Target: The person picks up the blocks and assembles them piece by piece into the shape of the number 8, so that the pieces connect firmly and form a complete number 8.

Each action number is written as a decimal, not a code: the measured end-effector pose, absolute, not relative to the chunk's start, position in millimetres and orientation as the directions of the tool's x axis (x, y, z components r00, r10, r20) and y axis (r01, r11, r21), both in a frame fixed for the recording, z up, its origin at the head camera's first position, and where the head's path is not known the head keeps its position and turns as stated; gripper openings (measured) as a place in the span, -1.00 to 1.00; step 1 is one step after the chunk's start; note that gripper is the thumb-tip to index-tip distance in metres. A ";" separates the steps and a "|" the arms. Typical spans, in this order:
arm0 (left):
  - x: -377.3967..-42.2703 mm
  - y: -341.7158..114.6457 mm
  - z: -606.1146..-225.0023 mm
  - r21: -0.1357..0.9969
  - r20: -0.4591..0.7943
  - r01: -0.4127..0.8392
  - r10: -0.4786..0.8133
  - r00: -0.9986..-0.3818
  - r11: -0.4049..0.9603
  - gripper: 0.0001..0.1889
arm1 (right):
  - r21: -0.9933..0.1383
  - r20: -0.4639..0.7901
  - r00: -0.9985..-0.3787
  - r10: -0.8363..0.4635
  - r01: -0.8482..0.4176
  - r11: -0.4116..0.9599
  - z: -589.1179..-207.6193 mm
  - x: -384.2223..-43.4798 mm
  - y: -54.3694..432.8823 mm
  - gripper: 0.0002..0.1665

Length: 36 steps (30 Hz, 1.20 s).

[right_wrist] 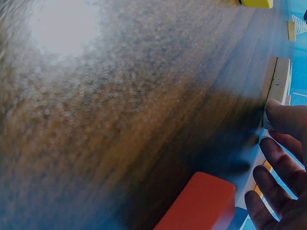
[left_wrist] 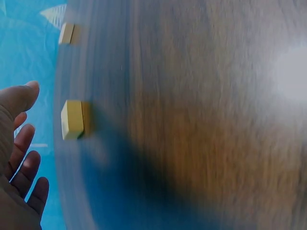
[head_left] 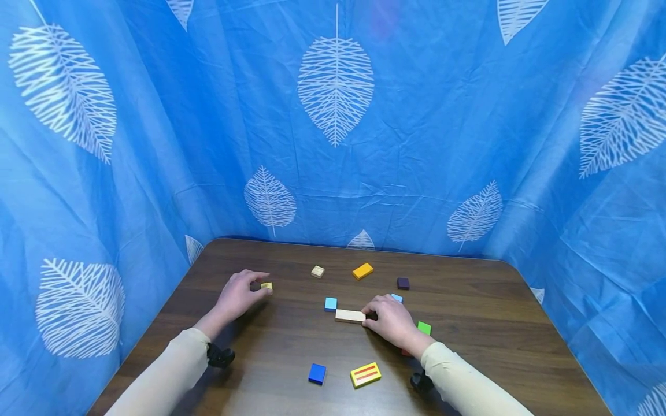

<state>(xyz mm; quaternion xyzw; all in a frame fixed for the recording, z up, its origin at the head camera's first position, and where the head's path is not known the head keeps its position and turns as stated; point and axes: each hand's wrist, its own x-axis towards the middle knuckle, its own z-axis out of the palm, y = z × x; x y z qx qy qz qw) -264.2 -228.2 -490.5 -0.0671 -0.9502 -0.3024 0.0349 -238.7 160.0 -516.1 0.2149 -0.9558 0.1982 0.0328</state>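
My left hand (head_left: 241, 296) is at the left of the table, thumb and fingers spread apart, beside a small yellow block (head_left: 267, 286). In the left wrist view a gap shows between the thumb and that yellow block (left_wrist: 73, 120). My right hand (head_left: 391, 319) pinches the right end of a long pale wooden block (head_left: 348, 316) between thumb and forefinger. The right wrist view shows the thumb against the wooden block (right_wrist: 278, 88), the other fingers loosely bent. A light blue block (head_left: 330, 304) sits just behind the wooden block's left end.
At the back are a small beige block (head_left: 318, 271), an orange block (head_left: 362, 271) and a dark purple block (head_left: 403, 283). A green block (head_left: 424, 327), a red block (right_wrist: 199, 203) and another light blue block (head_left: 397, 297) lie around my right hand. Nearer are a blue block (head_left: 317, 374) and a yellow red-striped block (head_left: 365, 375).
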 end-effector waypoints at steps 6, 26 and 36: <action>-266.7 -238.8 -492.2 0.577 0.081 0.107 0.074 -0.994 0.809 -0.51 | -0.355 0.151 -0.904 -0.399 -0.426 0.832 -516.5 -238.9 160.3 -0.81; -277.2 -246.7 -502.3 0.536 0.008 0.072 0.080 -0.997 0.841 -0.52 | -0.350 0.147 -0.912 -0.383 -0.410 0.842 -516.6 -238.4 159.5 -0.81; -280.1 -252.6 -504.5 0.559 -0.019 0.093 0.124 -0.992 0.824 -0.56 | -0.351 0.143 -0.913 -0.383 -0.408 0.843 -518.1 -239.4 159.3 -0.82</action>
